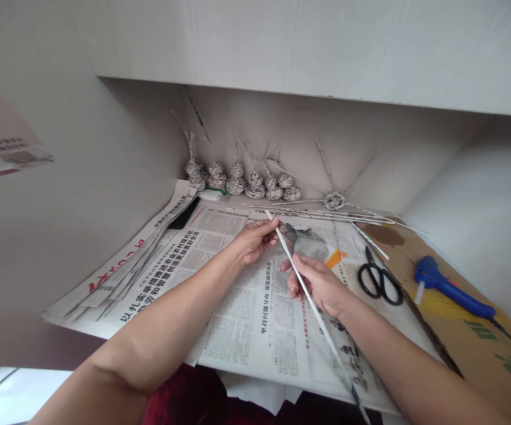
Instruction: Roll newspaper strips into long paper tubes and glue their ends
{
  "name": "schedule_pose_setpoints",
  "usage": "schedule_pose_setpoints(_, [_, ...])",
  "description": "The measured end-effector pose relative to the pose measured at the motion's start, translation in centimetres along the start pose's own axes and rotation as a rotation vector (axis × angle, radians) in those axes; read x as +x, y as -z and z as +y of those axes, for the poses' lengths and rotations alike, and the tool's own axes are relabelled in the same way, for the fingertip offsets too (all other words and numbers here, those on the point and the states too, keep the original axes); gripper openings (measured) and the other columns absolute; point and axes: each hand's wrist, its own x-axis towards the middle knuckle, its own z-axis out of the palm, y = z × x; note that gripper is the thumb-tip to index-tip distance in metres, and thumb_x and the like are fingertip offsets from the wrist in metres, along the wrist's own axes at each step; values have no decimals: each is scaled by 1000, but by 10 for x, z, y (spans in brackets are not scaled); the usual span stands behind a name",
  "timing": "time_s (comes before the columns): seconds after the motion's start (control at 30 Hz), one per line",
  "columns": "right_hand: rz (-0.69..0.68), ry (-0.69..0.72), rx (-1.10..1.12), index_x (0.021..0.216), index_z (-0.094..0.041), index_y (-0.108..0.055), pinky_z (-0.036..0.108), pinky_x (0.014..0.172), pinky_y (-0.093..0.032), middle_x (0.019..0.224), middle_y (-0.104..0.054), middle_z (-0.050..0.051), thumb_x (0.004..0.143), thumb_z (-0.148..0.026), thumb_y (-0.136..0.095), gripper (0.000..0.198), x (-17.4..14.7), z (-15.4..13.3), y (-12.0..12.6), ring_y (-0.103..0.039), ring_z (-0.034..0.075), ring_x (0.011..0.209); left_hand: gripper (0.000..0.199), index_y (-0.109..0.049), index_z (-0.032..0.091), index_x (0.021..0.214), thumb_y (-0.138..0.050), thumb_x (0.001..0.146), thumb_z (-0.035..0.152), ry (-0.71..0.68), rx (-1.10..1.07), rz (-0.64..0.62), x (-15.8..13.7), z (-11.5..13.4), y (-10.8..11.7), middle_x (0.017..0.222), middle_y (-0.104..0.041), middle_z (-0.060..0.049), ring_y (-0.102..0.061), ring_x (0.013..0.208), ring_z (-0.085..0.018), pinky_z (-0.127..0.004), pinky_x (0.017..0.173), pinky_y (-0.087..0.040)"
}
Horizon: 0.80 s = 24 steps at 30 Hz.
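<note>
Between both hands runs a thin rolled newspaper stick (311, 298), slanting from its upper tip down toward my body at the lower right. My left hand (258, 241) pinches it near the upper tip with thumb and fingers. A little lower, my right hand (315, 282) has its thumb and curled fingers closed around the stick. Beneath both hands lie spread newspaper sheets (233, 319). To the right of my right hand rest black-handled scissors (379, 283) on the paper.
Several woven paper gourds (236, 179) line the back wall. A woven piece with radiating sticks (335, 200) stands right of them, near loose paper sticks (308, 211). A blue glue gun (452, 289) lies on cardboard (468, 354). A low overhang (308, 47) crosses above; newspaper strips (136, 254) lie left.
</note>
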Motion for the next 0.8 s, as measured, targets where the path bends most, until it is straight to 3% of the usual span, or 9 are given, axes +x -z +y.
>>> schedule_pose_setpoints(0.13, [46,28,-104,81,-17,-60,20,39,-28,49,-53,-3,83,-52,-54,35,1,1,0,-52,11,43,21,-67,11,80,-71,73,30,-12,-13,24,3,3,3,65,-62,-1,-55,48,-4,-12,43,-47])
schedule_pose_setpoints(0.4, [-39,6,79,77,-17,-59,22,43,-29,46,-50,-3,85,-48,-53,32,0,2,0,-49,10,42,24,-66,11,79,-70,74,34,-5,-3,37,4,3,4,63,-61,0,-55,48,-4,-12,41,-45])
schedule_pose_setpoints(0.57, [-30,17,94,78,-17,-59,23,44,-29,46,-50,-3,86,-45,-54,30,1,5,2,-49,11,43,28,-67,13,91,-66,77,38,-13,6,43,3,5,4,72,-65,-4,-58,51,-6,-13,43,-47])
schedule_pose_setpoints(0.8, [-83,1,156,78,-17,-59,23,43,-29,47,-50,-2,88,-44,-50,30,1,3,2,-49,12,43,28,-67,13,89,-64,79,39,-14,-11,47,3,5,3,76,-67,-5,-59,53,-6,-13,43,-46])
